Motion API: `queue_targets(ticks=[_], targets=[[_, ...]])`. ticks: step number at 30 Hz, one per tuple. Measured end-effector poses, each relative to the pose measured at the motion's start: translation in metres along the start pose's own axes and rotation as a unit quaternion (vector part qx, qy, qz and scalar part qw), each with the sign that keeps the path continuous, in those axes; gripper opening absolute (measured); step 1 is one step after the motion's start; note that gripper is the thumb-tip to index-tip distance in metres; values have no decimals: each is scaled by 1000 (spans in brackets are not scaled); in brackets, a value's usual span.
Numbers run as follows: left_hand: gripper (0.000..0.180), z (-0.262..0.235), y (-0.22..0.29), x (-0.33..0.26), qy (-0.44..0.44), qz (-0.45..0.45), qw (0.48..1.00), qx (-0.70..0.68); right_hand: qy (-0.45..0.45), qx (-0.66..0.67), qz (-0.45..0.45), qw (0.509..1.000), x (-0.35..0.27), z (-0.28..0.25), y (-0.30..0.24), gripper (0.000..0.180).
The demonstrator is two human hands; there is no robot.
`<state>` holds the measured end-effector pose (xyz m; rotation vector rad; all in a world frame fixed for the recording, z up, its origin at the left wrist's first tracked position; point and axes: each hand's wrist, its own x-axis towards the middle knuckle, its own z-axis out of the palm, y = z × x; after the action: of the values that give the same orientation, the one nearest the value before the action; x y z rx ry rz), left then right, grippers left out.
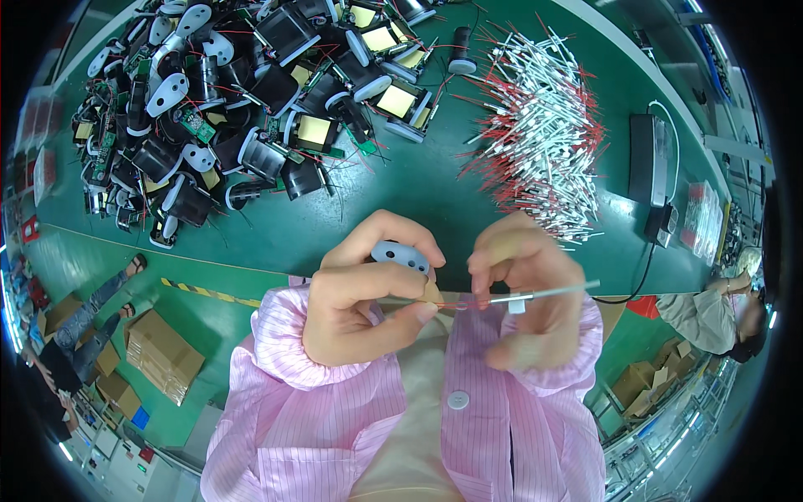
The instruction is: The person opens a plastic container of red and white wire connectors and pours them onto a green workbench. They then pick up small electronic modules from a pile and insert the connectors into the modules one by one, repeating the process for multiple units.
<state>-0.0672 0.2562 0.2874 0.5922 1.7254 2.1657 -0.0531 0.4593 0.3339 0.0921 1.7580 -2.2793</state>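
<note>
My left hand is closed around a part with a grey oval end cap that has dark holes in it. Its thumb and finger pinch thin red wires at the end of a lead. That lead runs to the right, with a small white connector and a white sleeve on it. Smeared by motion, my right hand is beside the lead. Its curled fingertips are close to the red wire and its thumb sits lower, apart from them; whether it grips the lead is unclear.
On the green table, a heap of black parts with grey caps fills the left. A pile of red-and-white leads lies to the right. Beyond it are a black box with a cable and a clear plastic container. Cardboard boxes stand on the floor.
</note>
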Motion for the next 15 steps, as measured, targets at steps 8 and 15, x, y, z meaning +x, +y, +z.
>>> queue_targets(ticks=[8,15], targets=[[16,0,8,1,-10,8,994,105,-70,-205,-93,972,0,-9,2,20],[41,11,8,-1,89,-86,992,-3,53,-66,-72,994,-4,-8,15,9]])
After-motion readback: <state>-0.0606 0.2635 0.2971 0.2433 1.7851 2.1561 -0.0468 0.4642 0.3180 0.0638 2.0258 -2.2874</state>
